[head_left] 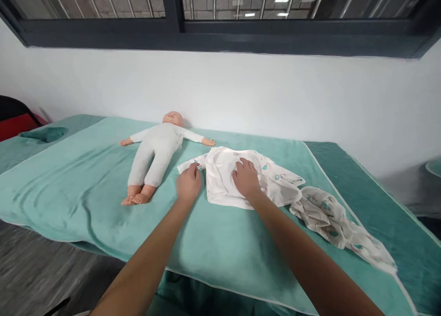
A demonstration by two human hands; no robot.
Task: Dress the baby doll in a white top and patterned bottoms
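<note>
A white baby shirt [220,183] with patterned sleeves lies spread on the green cover. My left hand [189,182] is at its left sleeve, fingers curled and closed on the fabric. On the shirt's front rests my right hand [246,177], its fingers apart and lying on the cloth below the neckline. Left of the shirt, a baby doll [156,146] in a white body lies on its back, arms spread, head toward the wall. Crumpled patterned baby clothes [325,215] lie to the right, touching the shirt's right edge.
The green cover [86,178] spreads over a bed or table against a white wall [241,95]. Above is a dark window frame [213,36] with bars behind it. A red and black bag [15,123] sits at the far left, near a bunched green cloth [44,134].
</note>
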